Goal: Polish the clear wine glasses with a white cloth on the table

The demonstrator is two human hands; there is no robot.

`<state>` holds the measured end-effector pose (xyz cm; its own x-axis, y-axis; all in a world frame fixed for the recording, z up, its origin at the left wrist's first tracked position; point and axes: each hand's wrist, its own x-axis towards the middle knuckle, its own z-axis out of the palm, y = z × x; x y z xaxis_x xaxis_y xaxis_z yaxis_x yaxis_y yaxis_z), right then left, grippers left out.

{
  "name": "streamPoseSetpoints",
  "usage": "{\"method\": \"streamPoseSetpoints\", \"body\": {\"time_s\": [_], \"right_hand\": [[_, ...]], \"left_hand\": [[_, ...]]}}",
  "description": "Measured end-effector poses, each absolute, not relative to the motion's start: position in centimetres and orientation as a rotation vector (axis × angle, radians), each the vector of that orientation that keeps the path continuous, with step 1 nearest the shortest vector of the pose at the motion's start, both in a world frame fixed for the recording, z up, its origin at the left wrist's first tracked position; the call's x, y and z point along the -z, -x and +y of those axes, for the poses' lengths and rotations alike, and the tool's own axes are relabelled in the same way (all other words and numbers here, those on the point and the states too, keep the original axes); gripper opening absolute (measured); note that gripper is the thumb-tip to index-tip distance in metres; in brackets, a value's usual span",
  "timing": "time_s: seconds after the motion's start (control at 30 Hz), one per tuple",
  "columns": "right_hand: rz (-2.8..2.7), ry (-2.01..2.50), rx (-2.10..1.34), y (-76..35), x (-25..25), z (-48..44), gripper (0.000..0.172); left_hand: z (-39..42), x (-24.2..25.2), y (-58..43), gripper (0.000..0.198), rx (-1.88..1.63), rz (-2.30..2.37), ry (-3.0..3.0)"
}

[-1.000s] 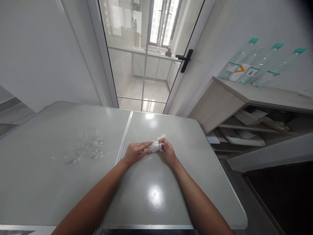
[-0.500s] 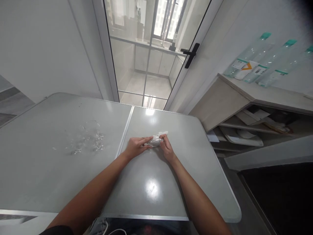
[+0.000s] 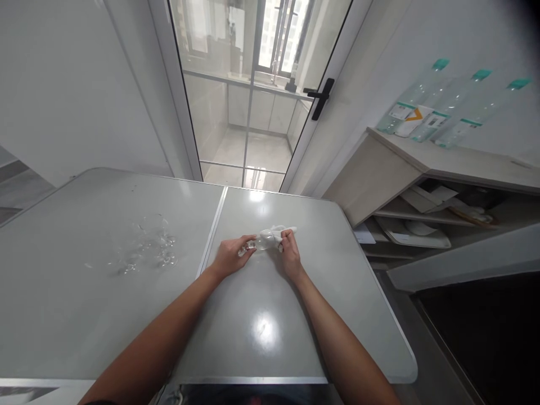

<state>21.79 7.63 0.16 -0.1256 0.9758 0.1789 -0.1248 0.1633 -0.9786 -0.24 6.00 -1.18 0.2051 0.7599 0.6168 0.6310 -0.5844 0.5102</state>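
The left hand [image 3: 230, 256] is clamped on the narrow end of a clear glass [image 3: 265, 241], positioned on its side at the right section of the table [image 3: 236, 320]. The right hand [image 3: 291, 254] grips a white cloth [image 3: 276, 230] at the glass's opposite end. Other clear glassware [image 3: 166, 254] sits on the left section.

Tabletop [image 3: 228, 326] smooth, glossy; vessel [image 3: 264, 242] glassy, shiny.
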Motion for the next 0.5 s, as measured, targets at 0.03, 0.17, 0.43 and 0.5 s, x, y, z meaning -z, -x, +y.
{"method": "streamPoseSetpoints", "body": {"time_s": [0.03,0.17,0.43,0.5], "right_hand": [[-1.335,0.920,-1.222,-21.8,-0.1,7.5,0.034],[-1.459,0.857,-1.204,-21.7,0.0,7.4,0.033],[-1.146,0.763,-1.299,-21.5,-1.1,7.9,0.034],[-1.116,0.767,-1.258,-21.4,-1.2,7.8,0.032]], "left_hand": [[6.0,1.2,0.3,0.026,-1.342,1.343,-2.339],[6.0,1.5,0.3,0.027,-1.407,1.247,-2.445],[6.1,1.3,0.1,0.025,-1.278,1.339,-2.337],[6.2,1.4,0.1,0.020,-1.259,1.375,-2.331]]}}
